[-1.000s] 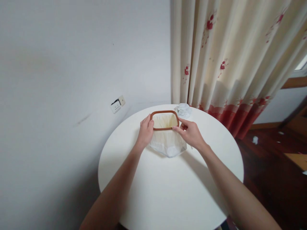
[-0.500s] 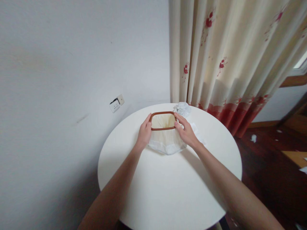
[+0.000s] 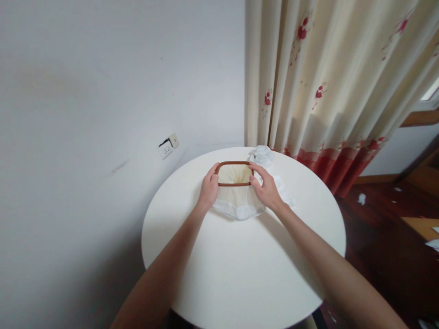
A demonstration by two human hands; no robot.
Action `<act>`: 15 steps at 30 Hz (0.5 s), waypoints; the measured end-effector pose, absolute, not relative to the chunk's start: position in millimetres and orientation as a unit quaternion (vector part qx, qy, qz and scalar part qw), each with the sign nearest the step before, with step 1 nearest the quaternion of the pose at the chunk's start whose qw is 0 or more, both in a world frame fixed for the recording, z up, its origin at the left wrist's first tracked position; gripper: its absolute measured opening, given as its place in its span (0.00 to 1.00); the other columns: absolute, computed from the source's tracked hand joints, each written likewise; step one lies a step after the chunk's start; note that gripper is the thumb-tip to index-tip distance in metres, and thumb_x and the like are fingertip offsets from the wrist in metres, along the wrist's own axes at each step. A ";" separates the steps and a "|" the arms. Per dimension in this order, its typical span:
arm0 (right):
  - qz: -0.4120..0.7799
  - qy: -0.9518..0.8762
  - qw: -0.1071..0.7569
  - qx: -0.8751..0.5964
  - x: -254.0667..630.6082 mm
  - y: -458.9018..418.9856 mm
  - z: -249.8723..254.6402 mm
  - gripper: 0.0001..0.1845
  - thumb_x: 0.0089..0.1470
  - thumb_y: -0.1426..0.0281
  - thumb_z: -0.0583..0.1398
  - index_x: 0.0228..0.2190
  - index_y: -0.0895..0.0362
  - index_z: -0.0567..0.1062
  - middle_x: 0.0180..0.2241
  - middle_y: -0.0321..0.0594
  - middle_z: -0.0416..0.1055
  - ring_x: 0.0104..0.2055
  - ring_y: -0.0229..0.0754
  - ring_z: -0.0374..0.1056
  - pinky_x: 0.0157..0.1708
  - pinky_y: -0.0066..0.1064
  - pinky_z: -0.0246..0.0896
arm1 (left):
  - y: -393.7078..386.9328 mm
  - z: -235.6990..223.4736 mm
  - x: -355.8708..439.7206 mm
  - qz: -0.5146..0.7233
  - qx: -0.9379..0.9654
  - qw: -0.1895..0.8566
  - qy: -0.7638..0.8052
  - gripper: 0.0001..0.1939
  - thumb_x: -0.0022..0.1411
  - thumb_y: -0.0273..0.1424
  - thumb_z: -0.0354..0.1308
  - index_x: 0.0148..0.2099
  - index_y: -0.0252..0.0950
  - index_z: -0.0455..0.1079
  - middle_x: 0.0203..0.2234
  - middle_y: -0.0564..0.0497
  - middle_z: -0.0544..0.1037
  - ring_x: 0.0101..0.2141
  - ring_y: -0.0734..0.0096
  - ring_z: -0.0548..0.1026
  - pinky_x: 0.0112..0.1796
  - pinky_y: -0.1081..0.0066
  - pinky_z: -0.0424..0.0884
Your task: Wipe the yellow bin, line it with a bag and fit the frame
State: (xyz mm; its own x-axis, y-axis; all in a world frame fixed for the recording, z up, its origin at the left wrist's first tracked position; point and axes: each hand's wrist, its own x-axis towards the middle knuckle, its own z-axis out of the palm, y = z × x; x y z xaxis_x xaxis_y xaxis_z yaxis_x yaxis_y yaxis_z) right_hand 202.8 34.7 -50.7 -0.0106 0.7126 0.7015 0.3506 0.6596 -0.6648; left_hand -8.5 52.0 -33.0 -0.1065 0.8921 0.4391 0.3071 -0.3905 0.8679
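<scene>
A small cream bin point(image 3: 236, 201) with a brown rim ring point(image 3: 234, 162) stands on the round white table point(image 3: 247, 269), lined with a thin white plastic bag. My left hand point(image 3: 209, 189) is wrapped round the bin's left side, thumb on the ring. My right hand point(image 3: 265, 189) grips the right side, fingers curled over the ring and the bag. Loose white bag plastic point(image 3: 283, 192) spreads on the table beside my right hand.
A crumpled white plastic wad point(image 3: 261, 155) lies at the table's far edge by the flowered curtain point(image 3: 325, 91). The wall with a socket point(image 3: 168, 147) is on the left. Scraps of litter point(image 3: 361, 198) lie on the dark wooden floor on the right.
My right hand has shifted from pinching the ring's near corner to lying over the bin's right side. Bag plastic now spreads on the table to its right. The bin has barely moved.
</scene>
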 end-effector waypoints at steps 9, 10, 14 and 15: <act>0.242 -0.707 0.574 -0.336 202.9 41.8 -59.2 0.32 0.64 0.49 0.55 0.64 0.51 0.66 0.69 0.49 0.58 0.73 0.50 0.51 0.73 0.49 0.42 | 54.3 -42.1 -11.5 0.573 0.620 0.294 0.448 0.28 0.70 0.37 0.45 0.67 0.33 0.65 0.67 0.41 0.67 0.69 0.59 0.62 0.71 0.56 0.52; 0.260 -0.708 0.568 -0.329 202.5 42.6 -62.4 0.38 0.61 0.47 0.58 0.66 0.51 0.63 0.71 0.48 0.54 0.74 0.50 0.47 0.73 0.48 0.39 | 53.1 -45.7 -11.5 0.581 0.621 0.303 0.431 0.29 0.72 0.42 0.44 0.69 0.33 0.63 0.69 0.41 0.65 0.70 0.59 0.60 0.71 0.56 0.51; 0.307 -0.701 0.570 -0.298 197.0 45.7 -77.4 0.67 0.44 0.47 0.72 0.73 0.52 0.46 0.74 0.51 0.45 0.76 0.55 0.42 0.74 0.51 0.38 | 46.5 -60.3 -10.1 0.557 0.664 0.370 0.336 0.49 0.64 0.64 0.47 0.75 0.39 0.46 0.74 0.39 0.52 0.72 0.56 0.55 0.70 0.57 0.55; 0.313 -0.696 0.574 -0.296 195.4 46.6 -80.5 0.70 0.42 0.48 0.74 0.73 0.52 0.43 0.73 0.52 0.47 0.75 0.56 0.44 0.73 0.52 0.41 | 45.2 -63.1 -9.3 0.542 0.675 0.384 0.322 0.56 0.58 0.67 0.54 0.76 0.40 0.42 0.74 0.38 0.52 0.72 0.54 0.55 0.69 0.56 0.57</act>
